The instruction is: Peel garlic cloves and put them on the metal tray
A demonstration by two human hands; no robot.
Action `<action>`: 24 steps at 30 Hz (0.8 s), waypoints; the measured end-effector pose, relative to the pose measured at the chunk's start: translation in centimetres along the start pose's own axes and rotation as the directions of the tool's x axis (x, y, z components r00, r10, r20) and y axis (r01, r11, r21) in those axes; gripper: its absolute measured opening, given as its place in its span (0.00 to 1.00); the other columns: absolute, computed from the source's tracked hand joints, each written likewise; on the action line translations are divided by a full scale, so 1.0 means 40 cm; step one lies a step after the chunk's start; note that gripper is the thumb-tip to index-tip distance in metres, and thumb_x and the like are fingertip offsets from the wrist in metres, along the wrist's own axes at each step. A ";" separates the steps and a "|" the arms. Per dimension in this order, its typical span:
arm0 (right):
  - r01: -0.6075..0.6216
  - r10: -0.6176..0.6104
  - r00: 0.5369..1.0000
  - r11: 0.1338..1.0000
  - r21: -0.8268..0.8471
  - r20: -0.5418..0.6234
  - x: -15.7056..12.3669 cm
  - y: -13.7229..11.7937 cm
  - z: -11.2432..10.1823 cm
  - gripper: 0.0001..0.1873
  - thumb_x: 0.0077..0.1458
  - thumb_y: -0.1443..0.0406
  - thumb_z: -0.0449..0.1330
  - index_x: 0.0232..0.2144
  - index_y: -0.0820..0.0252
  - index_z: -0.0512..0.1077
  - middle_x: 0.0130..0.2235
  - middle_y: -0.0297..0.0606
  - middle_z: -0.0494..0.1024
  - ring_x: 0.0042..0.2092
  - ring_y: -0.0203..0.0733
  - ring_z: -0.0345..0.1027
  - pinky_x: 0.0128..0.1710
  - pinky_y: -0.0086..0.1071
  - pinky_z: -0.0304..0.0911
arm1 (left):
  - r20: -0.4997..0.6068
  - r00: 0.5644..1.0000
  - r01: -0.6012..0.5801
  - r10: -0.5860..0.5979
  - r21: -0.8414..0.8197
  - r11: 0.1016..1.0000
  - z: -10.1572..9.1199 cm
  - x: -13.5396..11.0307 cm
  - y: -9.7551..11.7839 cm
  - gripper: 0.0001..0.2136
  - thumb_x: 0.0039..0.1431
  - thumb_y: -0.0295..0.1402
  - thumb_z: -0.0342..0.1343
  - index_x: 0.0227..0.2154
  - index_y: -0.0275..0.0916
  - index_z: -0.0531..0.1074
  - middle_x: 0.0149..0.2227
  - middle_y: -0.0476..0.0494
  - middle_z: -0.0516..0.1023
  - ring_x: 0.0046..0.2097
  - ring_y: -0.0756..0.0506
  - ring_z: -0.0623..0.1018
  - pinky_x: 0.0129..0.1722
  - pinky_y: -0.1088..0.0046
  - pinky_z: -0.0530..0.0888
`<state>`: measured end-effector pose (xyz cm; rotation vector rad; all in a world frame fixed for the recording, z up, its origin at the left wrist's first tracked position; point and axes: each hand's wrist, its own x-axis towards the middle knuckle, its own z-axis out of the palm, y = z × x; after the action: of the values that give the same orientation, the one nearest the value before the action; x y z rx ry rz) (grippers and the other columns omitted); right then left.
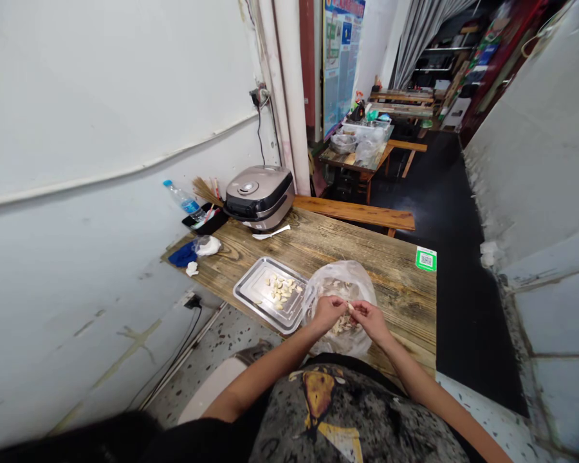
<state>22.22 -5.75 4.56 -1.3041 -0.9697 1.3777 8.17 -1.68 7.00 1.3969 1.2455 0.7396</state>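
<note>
Over a clear plastic bag (pixel 365 281), my two hands meet with their fingertips close together. A small pale garlic clove (pixel 350 307) sits between them. My right hand (pixel 369 319) pinches it from one side, and my left hand (pixel 329 311) has its thumb and fingers closed at the other. Inside the bag lie garlic skins and pieces (pixel 341 325), partly hidden by my hands. Left of the bag, touching its edge, a metal tray (pixel 249 283) holds several peeled garlic cloves (pixel 280 289), most of them grouped toward its right half.
A rice cooker (pixel 260 193) stands at the wooden table's (pixel 390 283) back, with a white-handled knife (pixel 271 233) before it. At the left are a water bottle (pixel 186 200), a blue cloth (pixel 183 255) and a small white bag (pixel 207 245). A QR card (pixel 426 259) lies at the right corner.
</note>
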 end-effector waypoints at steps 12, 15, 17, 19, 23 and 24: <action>-0.201 0.240 0.971 0.830 0.520 -0.008 0.004 -0.020 -0.023 0.15 0.38 0.60 0.67 0.32 0.59 0.75 0.22 0.30 0.69 0.25 0.31 0.61 0.25 0.26 0.61 | 0.011 0.999 0.054 -0.054 -0.005 0.999 -0.003 0.005 -0.035 0.07 0.45 0.29 0.52 0.25 0.32 0.74 0.21 0.49 0.74 0.24 0.52 0.70 0.26 0.78 0.67; -0.212 0.237 0.971 0.836 0.505 0.015 0.004 -0.013 -0.023 0.15 0.39 0.60 0.66 0.33 0.58 0.75 0.24 0.32 0.71 0.26 0.33 0.62 0.27 0.27 0.62 | 0.081 0.997 -0.005 0.002 0.033 0.999 -0.001 0.004 -0.033 0.09 0.46 0.33 0.54 0.27 0.33 0.75 0.24 0.46 0.77 0.26 0.50 0.73 0.29 0.76 0.69; -0.194 0.209 0.978 0.872 0.449 0.016 0.006 -0.008 -0.018 0.15 0.39 0.59 0.66 0.33 0.58 0.74 0.24 0.32 0.71 0.26 0.33 0.62 0.27 0.27 0.61 | 0.125 0.990 -0.068 0.069 -0.014 0.998 0.001 0.001 -0.021 0.12 0.47 0.34 0.54 0.33 0.33 0.75 0.30 0.44 0.78 0.30 0.49 0.75 0.32 0.75 0.70; -0.143 0.155 0.988 0.928 0.345 -0.007 0.008 -0.005 -0.014 0.16 0.40 0.57 0.65 0.33 0.59 0.74 0.24 0.32 0.71 0.25 0.33 0.62 0.27 0.28 0.61 | 0.127 0.985 -0.111 0.117 -0.050 0.993 0.004 0.000 -0.005 0.13 0.49 0.34 0.53 0.37 0.35 0.75 0.35 0.43 0.79 0.33 0.48 0.76 0.35 0.74 0.71; 0.061 -0.066 0.995 0.995 -0.077 -0.069 0.012 -0.006 -0.015 0.18 0.45 0.53 0.60 0.36 0.58 0.75 0.26 0.33 0.73 0.27 0.37 0.63 0.30 0.31 0.60 | 0.048 0.988 -0.146 0.146 -0.007 0.989 0.008 0.005 0.013 0.12 0.50 0.36 0.53 0.33 0.35 0.76 0.31 0.43 0.79 0.32 0.47 0.76 0.34 0.74 0.71; 0.119 -0.132 0.989 0.976 -0.183 -0.062 0.011 -0.008 -0.017 0.18 0.46 0.53 0.58 0.36 0.57 0.75 0.27 0.34 0.73 0.28 0.38 0.63 0.31 0.32 0.60 | 0.037 0.989 -0.141 0.141 0.004 0.990 0.009 0.007 0.013 0.12 0.50 0.36 0.53 0.32 0.35 0.77 0.30 0.44 0.79 0.31 0.48 0.75 0.33 0.74 0.71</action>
<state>22.94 -5.28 4.70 -1.3911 -1.1259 1.1592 8.73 -1.48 7.37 1.5093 1.1296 0.8033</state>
